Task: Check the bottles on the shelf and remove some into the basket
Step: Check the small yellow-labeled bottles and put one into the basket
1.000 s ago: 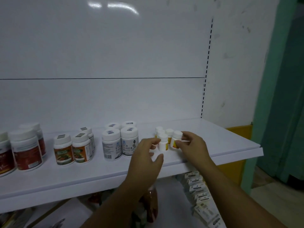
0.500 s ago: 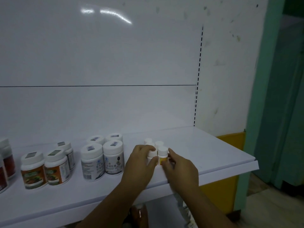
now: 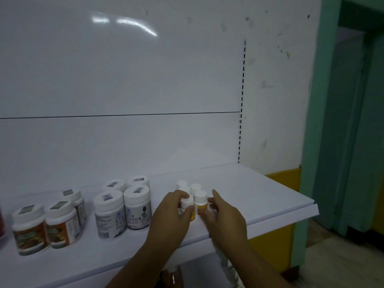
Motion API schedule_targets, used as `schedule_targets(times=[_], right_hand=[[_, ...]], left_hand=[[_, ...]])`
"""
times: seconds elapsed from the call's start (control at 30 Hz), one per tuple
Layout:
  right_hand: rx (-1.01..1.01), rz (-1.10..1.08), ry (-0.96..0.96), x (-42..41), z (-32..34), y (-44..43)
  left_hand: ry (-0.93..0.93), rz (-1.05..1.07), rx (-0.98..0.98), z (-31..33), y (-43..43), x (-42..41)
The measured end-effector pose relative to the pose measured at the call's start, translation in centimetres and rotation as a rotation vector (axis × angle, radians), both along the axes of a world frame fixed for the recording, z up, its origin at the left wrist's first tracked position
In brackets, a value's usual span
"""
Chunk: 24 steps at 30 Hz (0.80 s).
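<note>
Plainly, small white-capped bottles (image 3: 200, 202) carry yellow labels.

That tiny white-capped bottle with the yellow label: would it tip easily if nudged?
Probably. The small bottle looks narrow, tall for its base and likely light. Packed against its neighbours, it could topple them too; both hands flank it.

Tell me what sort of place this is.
Probably a pharmacy or small shop: a white retail shelf with a slotted upright, labelled supplement jars in neat groups, and small white-capped bottles that the left hand and right hand are handling.
</note>
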State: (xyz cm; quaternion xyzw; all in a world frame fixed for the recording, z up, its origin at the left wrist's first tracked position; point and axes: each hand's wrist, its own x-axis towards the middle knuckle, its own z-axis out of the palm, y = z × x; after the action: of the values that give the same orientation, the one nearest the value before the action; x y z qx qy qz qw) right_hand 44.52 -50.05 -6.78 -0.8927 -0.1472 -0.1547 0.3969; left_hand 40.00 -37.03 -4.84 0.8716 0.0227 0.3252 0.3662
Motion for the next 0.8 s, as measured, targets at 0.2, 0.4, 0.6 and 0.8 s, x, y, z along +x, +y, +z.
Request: schedule_targets(times=[0.2,0.4,0.6,0.8], right_hand=[[0.299,-0.005,-0.192,-1.4,-0.2,-0.8],[0.411,0.118,-0.149,-4.4,2.4,-1.4],[0.846,0.599,0.702,-7.6,5.4,-2.0],[1.037,0.798,0.805,-8.8,5.9,-2.6]], left_hand=[[-0.076,-0.059,-0.059,1.0,-0.3,-1.1],[-0.038,-0.242,-0.378,3.3,0.0,-3.3],[0.035,-0.423,-0.581,6.2,0.8,-5.8],[0.068,-0.496,-0.563,6.7,1.6,-7.4]])
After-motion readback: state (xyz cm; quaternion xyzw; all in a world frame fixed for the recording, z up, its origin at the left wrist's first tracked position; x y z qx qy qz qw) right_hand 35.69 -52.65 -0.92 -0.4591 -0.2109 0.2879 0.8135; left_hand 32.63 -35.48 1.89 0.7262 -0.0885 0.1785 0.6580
